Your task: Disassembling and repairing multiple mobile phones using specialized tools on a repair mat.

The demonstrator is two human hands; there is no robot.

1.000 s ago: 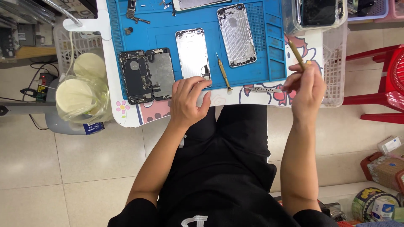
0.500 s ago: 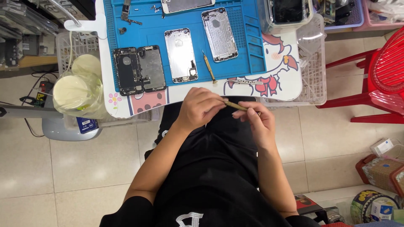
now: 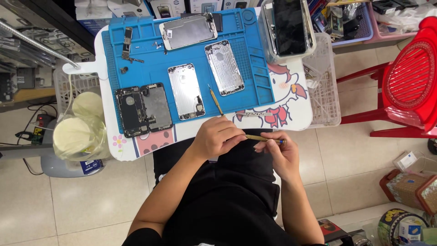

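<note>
Both hands' grip (image 3: 248, 136) spans the thin brass tool (image 3: 263, 138) crosswise.

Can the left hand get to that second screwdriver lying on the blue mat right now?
Probably not at once. The left hand is pinching one end of the brass screwdriver with the right hand. Once freed, the path to the second screwdriver on the blue mat looks open.
</note>
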